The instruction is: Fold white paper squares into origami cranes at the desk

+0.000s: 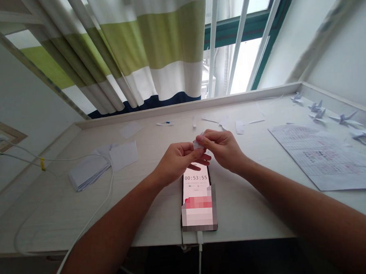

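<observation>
A small folded piece of white paper (197, 145) is pinched between my two hands, above the top end of a phone (197, 189). My left hand (182, 158) grips it from the left with thumb and fingers. From the right, my right hand (222, 147) closes thumb and index finger on its upper part. The fingers cover much of the paper, so its exact shape is hidden. The phone lies flat on the white desk (156, 212), its lit screen showing a timer, and a white cable runs from its lower end.
Several folded paper cranes (318, 113) stand at the right behind a printed sheet (306, 155). Paper scraps (239, 127) lie along the back. At the left is a stack of white paper (89, 172), with a white charging cable (111, 173) looping across it and over my left forearm.
</observation>
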### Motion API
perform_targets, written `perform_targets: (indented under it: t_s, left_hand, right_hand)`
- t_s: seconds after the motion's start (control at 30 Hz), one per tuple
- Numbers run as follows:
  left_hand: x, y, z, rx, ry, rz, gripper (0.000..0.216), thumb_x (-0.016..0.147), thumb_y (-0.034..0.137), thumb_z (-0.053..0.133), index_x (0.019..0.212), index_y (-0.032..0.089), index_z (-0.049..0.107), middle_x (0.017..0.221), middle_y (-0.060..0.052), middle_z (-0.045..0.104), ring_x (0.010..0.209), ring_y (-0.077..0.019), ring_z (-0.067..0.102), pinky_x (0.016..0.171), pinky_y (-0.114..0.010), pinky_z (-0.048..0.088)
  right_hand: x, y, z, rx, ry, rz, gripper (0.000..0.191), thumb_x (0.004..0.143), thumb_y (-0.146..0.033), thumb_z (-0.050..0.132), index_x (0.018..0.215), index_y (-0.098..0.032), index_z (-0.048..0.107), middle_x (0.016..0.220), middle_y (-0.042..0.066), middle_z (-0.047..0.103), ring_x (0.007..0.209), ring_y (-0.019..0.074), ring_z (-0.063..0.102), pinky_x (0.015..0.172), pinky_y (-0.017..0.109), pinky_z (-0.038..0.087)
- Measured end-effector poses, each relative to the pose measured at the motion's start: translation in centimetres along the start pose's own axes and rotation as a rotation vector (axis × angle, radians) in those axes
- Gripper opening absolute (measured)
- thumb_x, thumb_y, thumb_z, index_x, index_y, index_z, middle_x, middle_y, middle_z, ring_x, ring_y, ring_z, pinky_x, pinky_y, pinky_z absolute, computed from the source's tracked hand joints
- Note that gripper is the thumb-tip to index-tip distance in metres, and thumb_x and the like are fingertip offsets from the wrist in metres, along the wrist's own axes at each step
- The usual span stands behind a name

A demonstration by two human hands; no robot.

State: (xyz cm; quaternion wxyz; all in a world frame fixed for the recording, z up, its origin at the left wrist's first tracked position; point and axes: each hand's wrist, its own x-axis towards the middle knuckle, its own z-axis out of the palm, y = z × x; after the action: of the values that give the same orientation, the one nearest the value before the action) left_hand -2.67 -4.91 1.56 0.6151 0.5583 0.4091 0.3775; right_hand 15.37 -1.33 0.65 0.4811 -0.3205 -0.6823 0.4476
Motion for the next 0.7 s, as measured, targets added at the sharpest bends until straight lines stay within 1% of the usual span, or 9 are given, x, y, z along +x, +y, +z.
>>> perform_targets:
  t_s: [0.13, 0.23, 0.4, 0.47, 0.53, 0.57, 0.63, 0.7]
  left_hand:
    - [0.11, -0.3, -0.08, 0.004, -0.014, -0.003, 0.048, 0.085, 0.058, 0.078, 0.099, 0.012, 0.074, 0.099, -0.015, 0.082, 0.093, -0.0249, 0.08, 0.075, -0.033, 0.063]
    - [0.2, -0.48, -0.13, 0.016, -0.023, -0.013, 0.047, 0.087, 0.057, 0.077, 0.1, 0.012, 0.074, 0.098, -0.015, 0.082, 0.093, -0.0243, 0.08, 0.075, -0.033, 0.063]
    - [0.21, -0.27, -0.16, 0.032, -0.034, -0.003, 0.043, 0.089, 0.054, 0.075, 0.099, 0.012, 0.072, 0.095, -0.014, 0.081, 0.09, -0.0241, 0.079, 0.076, -0.035, 0.063]
    - [0.22, -0.2, -0.2, 0.019, -0.033, -0.003, 0.044, 0.094, 0.056, 0.068, 0.1, 0.012, 0.072, 0.094, -0.014, 0.081, 0.089, -0.0242, 0.079, 0.076, -0.036, 0.063]
    - [0.24, -0.25, -0.24, 0.001, -0.029, 0.0, 0.051, 0.098, 0.06, 0.059, 0.103, 0.011, 0.073, 0.094, -0.014, 0.08, 0.087, -0.0242, 0.079, 0.076, -0.037, 0.063]
    - [0.25, -0.31, -0.24, -0.001, -0.027, 0.002, 0.053, 0.099, 0.061, 0.057, 0.104, 0.011, 0.073, 0.094, -0.014, 0.08, 0.087, -0.024, 0.079, 0.076, -0.037, 0.063]
    - [0.28, -0.5, -0.23, 0.015, -0.029, 0.002, 0.05, 0.096, 0.059, 0.065, 0.102, 0.011, 0.073, 0.092, -0.014, 0.08, 0.087, -0.0232, 0.078, 0.075, -0.035, 0.063]
    - [0.32, -0.68, -0.19, 0.038, -0.031, -0.003, 0.043, 0.09, 0.053, 0.075, 0.097, 0.01, 0.073, 0.09, -0.013, 0.081, 0.086, -0.0219, 0.078, 0.074, -0.032, 0.062]
  right_hand:
    - [-0.02, 0.26, 0.11, 0.028, -0.022, 0.05, 0.043, 0.092, -0.054, 0.073, 0.068, -0.019, 0.068, 0.066, 0.0, 0.063, 0.063, 0.0129, 0.055, 0.059, 0.029, 0.044]
    - [-0.06, 0.44, 0.1, 0.004, -0.027, 0.046, 0.045, 0.091, -0.057, 0.073, 0.069, -0.019, 0.068, 0.064, 0.0, 0.064, 0.061, 0.0126, 0.055, 0.057, 0.029, 0.044]
    - [-0.12, 0.47, 0.2, -0.015, 0.023, 0.036, 0.043, 0.089, -0.057, 0.076, 0.073, -0.018, 0.07, 0.067, 0.002, 0.068, 0.063, 0.0141, 0.061, 0.058, 0.03, 0.051]
    - [-0.11, 0.38, 0.21, 0.014, 0.015, 0.036, 0.041, 0.088, -0.057, 0.076, 0.076, -0.018, 0.072, 0.07, 0.003, 0.07, 0.065, 0.015, 0.065, 0.061, 0.03, 0.054]
    - [-0.09, 0.33, 0.18, 0.033, 0.012, 0.025, 0.04, 0.088, -0.056, 0.077, 0.077, -0.018, 0.073, 0.072, 0.003, 0.072, 0.066, 0.0155, 0.067, 0.062, 0.031, 0.056]
    - [-0.08, 0.33, 0.16, 0.032, 0.019, 0.016, 0.04, 0.088, -0.056, 0.076, 0.077, -0.018, 0.073, 0.072, 0.003, 0.072, 0.066, 0.0154, 0.067, 0.062, 0.03, 0.056]
    - [-0.09, 0.39, 0.14, 0.006, 0.043, -0.002, 0.041, 0.089, -0.055, 0.076, 0.073, -0.018, 0.071, 0.069, 0.002, 0.07, 0.063, 0.0143, 0.065, 0.059, 0.029, 0.053]
    - [-0.13, 0.48, 0.16, -0.033, 0.06, -0.011, 0.043, 0.09, -0.055, 0.075, 0.069, -0.018, 0.067, 0.065, 0.001, 0.066, 0.06, 0.0129, 0.061, 0.055, 0.027, 0.048]
